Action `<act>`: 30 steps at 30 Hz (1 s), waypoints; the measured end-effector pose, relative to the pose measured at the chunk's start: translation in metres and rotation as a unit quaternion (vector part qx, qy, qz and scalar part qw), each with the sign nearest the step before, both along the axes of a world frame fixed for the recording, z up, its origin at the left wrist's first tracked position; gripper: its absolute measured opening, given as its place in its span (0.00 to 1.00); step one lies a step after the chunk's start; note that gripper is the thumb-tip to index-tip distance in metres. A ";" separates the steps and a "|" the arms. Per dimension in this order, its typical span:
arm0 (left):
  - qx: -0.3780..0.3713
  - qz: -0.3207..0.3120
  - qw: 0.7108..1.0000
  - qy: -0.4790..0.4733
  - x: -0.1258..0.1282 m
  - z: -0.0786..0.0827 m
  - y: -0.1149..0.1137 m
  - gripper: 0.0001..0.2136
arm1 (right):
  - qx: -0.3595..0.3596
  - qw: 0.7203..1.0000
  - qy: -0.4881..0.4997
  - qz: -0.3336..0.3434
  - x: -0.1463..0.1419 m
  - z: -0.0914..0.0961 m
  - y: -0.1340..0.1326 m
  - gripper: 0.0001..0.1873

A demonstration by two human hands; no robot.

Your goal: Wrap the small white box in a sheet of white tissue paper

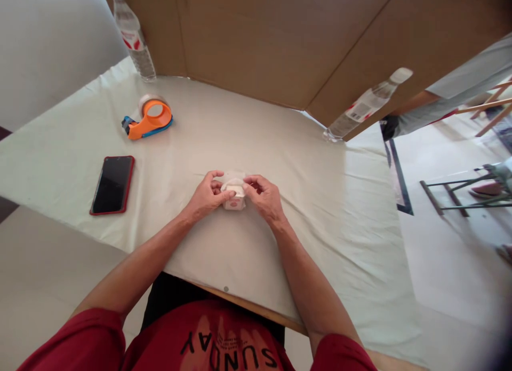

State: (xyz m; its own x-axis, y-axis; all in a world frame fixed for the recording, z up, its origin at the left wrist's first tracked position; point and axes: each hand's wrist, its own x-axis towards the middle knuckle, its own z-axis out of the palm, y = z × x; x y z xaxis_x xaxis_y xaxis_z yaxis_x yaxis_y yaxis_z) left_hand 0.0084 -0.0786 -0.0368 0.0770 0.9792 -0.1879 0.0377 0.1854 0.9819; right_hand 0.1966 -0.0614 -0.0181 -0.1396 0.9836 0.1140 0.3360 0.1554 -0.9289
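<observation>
A small white box [235, 204] with pinkish print on its near side stands on the cloth in front of me. Some thin white wrapping [232, 183] bunches over its top; whether it is paper or film I cannot tell. My left hand [207, 196] grips the box from the left, its thumb lying across the top near edge. On the other side, my right hand [264, 196] has its thumb and fingers closed at the upper right corner, pinching the wrapping there. The fingers partly hide both sides of the box.
A pale cloth covers the table [256, 131]. To the left lie a phone [112, 185] and an orange tape dispenser [150, 119]. Water bottles [134, 37] [366, 108] stand by the cardboard wall [256, 40] at the back. Another person's arm [416, 101] shows beyond it, near a folding stool [460, 189].
</observation>
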 end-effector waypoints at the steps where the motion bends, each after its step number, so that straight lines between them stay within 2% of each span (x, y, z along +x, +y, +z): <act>1: 0.009 0.013 1.000 -0.001 0.000 -0.002 -0.001 0.32 | -0.008 1.000 0.001 0.012 -0.001 -0.001 -0.001 0.10; 3: 0.029 0.025 0.999 0.005 0.001 -0.005 -0.003 0.27 | -0.013 1.000 0.001 0.018 -0.003 -0.004 -0.001 0.11; 7: 0.055 -0.005 0.998 0.023 0.000 -0.009 -0.004 0.21 | -0.026 0.999 0.004 0.018 -0.004 -0.007 0.001 0.13; 15: 0.052 -0.031 0.995 0.074 -0.002 -0.005 -0.004 0.19 | -0.053 0.996 0.023 0.065 0.000 -0.005 0.001 0.14; 24: 0.029 -0.076 0.993 0.088 -0.007 0.004 0.000 0.23 | -0.072 0.993 0.019 0.088 0.000 -0.007 0.002 0.16; 30: 0.023 -0.108 0.989 0.094 -0.010 0.002 0.000 0.23 | -0.072 0.992 0.013 0.102 -0.001 -0.005 0.000 0.17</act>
State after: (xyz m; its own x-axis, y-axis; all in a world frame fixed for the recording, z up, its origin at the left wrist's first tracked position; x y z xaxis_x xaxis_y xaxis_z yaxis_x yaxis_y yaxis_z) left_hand -0.0019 -0.0782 -0.0344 0.2532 0.9515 -0.1748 0.2536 0.1090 0.9611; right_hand 0.1952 -0.0618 -0.0235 -0.3358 0.9417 -0.0191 0.2868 0.0829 -0.9544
